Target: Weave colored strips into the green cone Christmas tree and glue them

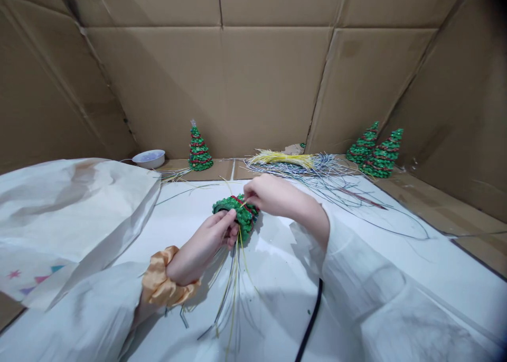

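A small green Christmas tree [247, 225] with a red garland lies tilted between my hands over the white table. My left hand [216, 232], with an orange scrunchie [164, 277] at the wrist, is closed on the tree's base, thumb on top. Fingertips of my right hand [263, 193] pinch together at the red garland on the tree's upper side; a thin yellow strand shows there. Yellow and dark wires [236, 277] trail down from under the tree toward me.
A tree [200, 150] and a white bowl [149, 159] stand at the back left. Two trees [383, 155] stand back right, beside a bundle of yellow wires [283, 159]. A large pale bag [75, 209] covers the left side. A black cord [311, 322] runs near the front; cardboard walls [273, 82] enclose the table.
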### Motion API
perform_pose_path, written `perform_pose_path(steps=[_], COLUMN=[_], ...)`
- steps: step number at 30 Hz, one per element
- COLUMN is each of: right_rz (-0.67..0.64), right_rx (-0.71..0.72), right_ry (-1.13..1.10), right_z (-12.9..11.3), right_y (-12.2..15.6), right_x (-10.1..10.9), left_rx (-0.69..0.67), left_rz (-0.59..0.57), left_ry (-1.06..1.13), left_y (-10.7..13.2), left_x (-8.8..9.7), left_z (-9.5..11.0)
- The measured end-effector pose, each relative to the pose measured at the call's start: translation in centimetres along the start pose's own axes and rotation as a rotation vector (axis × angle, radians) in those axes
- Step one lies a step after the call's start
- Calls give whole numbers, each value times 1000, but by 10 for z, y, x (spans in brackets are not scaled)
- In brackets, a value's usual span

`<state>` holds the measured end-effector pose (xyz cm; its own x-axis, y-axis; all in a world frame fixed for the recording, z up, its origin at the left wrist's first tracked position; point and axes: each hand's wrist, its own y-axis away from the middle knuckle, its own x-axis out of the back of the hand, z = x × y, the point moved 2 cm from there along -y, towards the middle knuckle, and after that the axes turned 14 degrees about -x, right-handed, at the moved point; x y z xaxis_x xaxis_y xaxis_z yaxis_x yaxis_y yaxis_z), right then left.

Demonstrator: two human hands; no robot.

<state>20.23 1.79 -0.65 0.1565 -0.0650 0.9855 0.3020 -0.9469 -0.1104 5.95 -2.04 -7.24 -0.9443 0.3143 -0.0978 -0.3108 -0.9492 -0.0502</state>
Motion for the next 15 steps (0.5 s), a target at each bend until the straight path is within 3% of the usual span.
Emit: perform_pose_path(steps=[3, 9, 15], right_rz=[-30, 60, 21], right_rx=[18, -143, 6], right_ry=[36, 116, 71], right_z=[-5, 15, 0], right_y=[3, 9, 3], right_x=[-2, 17, 4], left_rx=[-9, -2, -7], left_rz=[-5, -48, -44], left_ry=[-9, 21, 46], left_y=[-1, -3, -2], left_x=[-1, 1, -1], left_z=[1, -2, 0])
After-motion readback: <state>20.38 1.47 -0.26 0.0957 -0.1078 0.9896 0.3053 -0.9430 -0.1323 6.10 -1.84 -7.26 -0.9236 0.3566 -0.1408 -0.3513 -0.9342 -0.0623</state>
